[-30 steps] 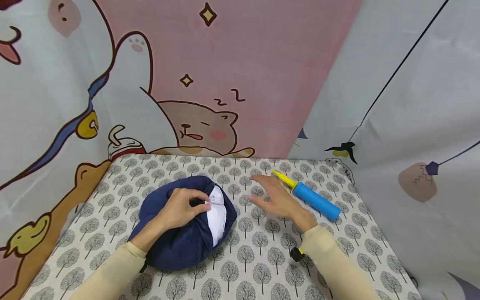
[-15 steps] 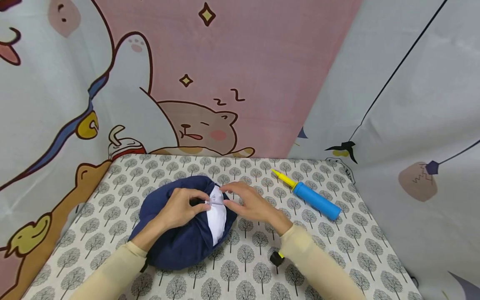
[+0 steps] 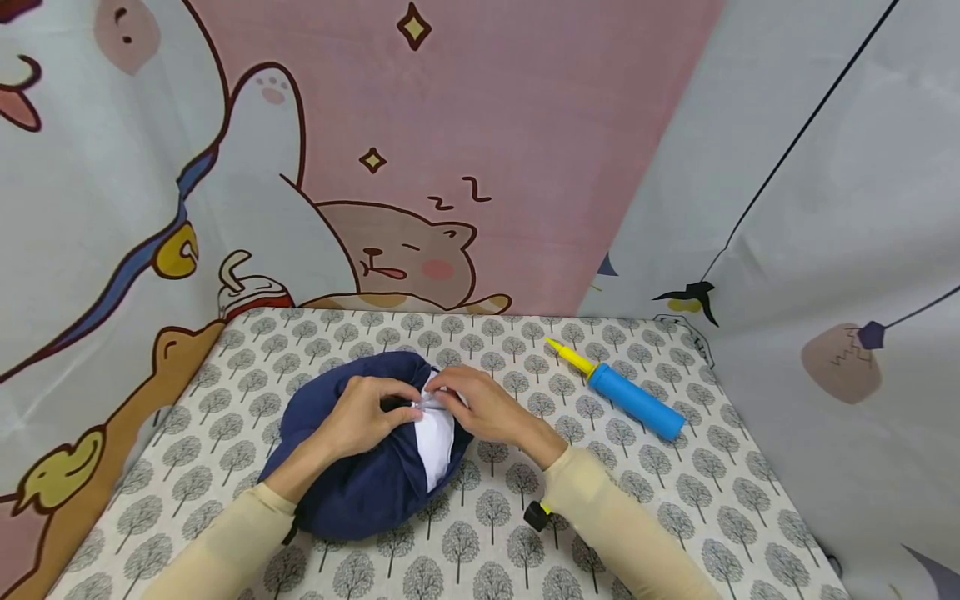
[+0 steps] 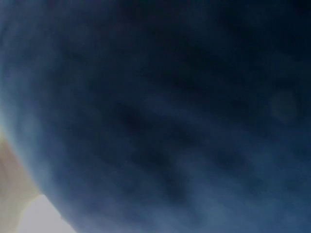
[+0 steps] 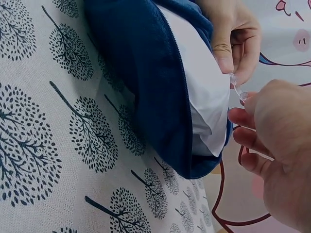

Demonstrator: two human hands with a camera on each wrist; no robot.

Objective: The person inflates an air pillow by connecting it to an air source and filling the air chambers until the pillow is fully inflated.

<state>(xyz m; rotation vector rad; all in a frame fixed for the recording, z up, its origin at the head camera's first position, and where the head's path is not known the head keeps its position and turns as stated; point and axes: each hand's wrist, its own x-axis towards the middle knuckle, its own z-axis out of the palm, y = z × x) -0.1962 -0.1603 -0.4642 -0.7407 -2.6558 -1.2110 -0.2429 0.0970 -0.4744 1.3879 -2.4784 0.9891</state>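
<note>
A plump navy cushion (image 3: 341,504) lies on the table with its zipped cover (image 5: 182,68) parted. White inner lining (image 3: 435,450) shows through the opening. My left hand (image 3: 363,417) rests over the cushion and pinches a small clear plastic air valve (image 5: 233,79) between thumb and finger. From the right, my right hand (image 3: 480,406) reaches in and pinches the valve's clear cap (image 5: 244,96), joined to it by a thin strap. In the right wrist view the cap stands apart from the valve. Blurred navy fabric (image 4: 160,116) fills most of the left wrist view.
A blue hand pump (image 3: 636,400) with a yellow nozzle lies behind and to the right of the right hand. The tree-print cloth (image 3: 491,533) covers the table. Cartoon-printed curtains (image 3: 540,167) hang behind and at the sides.
My right hand has come in from the right to the valve, and its fingertips have closed on the cap. The left hand and the cushion have stayed in place.
</note>
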